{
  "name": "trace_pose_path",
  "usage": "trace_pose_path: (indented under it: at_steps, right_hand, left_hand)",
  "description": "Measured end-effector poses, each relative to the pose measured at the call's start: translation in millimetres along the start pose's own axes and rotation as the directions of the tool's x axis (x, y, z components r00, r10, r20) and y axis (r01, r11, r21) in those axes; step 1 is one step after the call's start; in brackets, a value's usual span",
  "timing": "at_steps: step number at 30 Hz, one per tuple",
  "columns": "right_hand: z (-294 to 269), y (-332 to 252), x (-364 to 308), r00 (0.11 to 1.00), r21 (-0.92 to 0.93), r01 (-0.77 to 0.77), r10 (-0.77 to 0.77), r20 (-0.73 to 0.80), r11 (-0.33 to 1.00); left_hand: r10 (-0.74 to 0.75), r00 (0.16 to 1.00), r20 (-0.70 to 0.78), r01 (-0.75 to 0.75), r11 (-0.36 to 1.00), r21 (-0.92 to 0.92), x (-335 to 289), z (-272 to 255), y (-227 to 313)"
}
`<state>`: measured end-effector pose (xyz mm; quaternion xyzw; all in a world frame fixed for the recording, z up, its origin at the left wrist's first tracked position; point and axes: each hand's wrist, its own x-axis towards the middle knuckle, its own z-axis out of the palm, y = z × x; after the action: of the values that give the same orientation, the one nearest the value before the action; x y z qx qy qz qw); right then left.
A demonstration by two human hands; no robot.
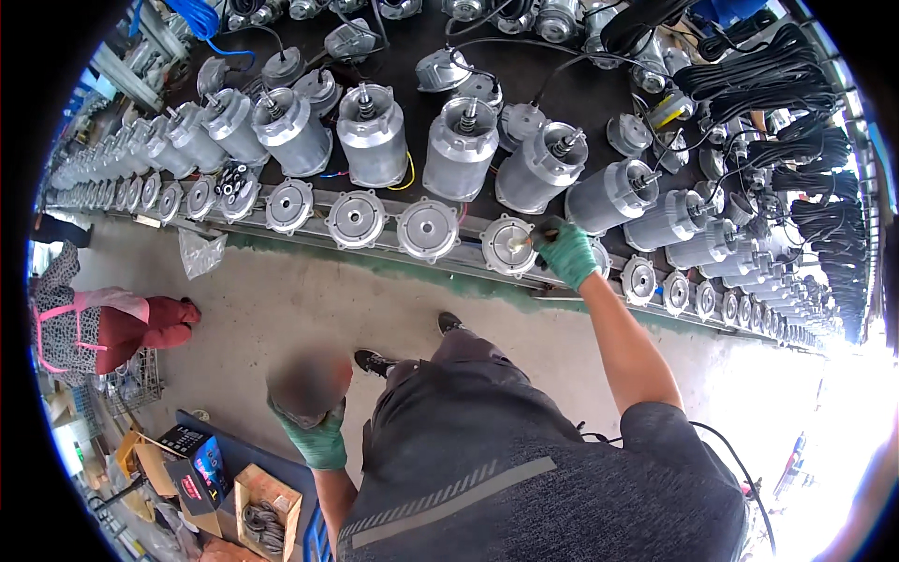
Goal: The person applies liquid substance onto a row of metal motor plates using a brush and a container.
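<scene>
My right hand (567,253), in a green glove with dark fingertips, reaches to the bench edge. Its fingers are closed on a small tool whose pale yellowish tip (518,244) is over the middle of a round metal end cover (506,258). What kind of tool it is, I cannot make out. Low on the left, my left hand (316,438), gloved in green, is wrapped around a round, dark, blurred thing (307,386). Behind the covers stand silver motor housings with upright shafts, such as the one nearest my right hand (609,199).
Similar end covers (428,228) line the bench edge both ways. Coiled black cables (777,75) lie at the far right. On the left are a person in a patterned top (70,328), a blue cart (272,450) with a wooden box (267,501), and a hanging plastic bag (201,251).
</scene>
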<state>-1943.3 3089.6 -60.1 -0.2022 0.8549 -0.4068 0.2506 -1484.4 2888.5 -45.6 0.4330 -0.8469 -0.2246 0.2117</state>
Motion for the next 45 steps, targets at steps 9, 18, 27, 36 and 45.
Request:
trace_pose_path:
  at_steps: [9, 18, 27, 36, 45]
  right_hand:
    - [-20, 24, 47, 0.763, -0.303, 0.542, -0.308, 0.568, 0.784]
    - [-135, 19, -8, 0.987, -0.107, 0.084, -0.068, 0.146, 0.991]
    - [-145, 94, -39, 0.993, 0.056, -0.107, 0.110, -0.052, 0.993]
    - [-164, 137, -15, 0.795, -0.398, 0.562, -0.339, 0.504, 0.725]
    - [-248, 155, -68, 0.983, -0.005, -0.085, 0.083, -0.161, 0.996]
  left_hand:
    - [-0.122, 0.987, -0.104, 0.089, 0.958, -0.273, -21, 21, 43]
    - [-0.045, 0.996, -0.073, 0.031, 0.982, -0.185, -25, 45, 86]
    - [0.037, 0.999, -0.016, -0.038, 0.996, -0.075, -26, 68, 111]
    - [-0.020, 0.997, -0.073, 0.004, 0.977, -0.211, -70, 63, 130]
    - [-0.060, 0.990, -0.128, 0.019, 0.953, -0.304, -150, 76, 139]
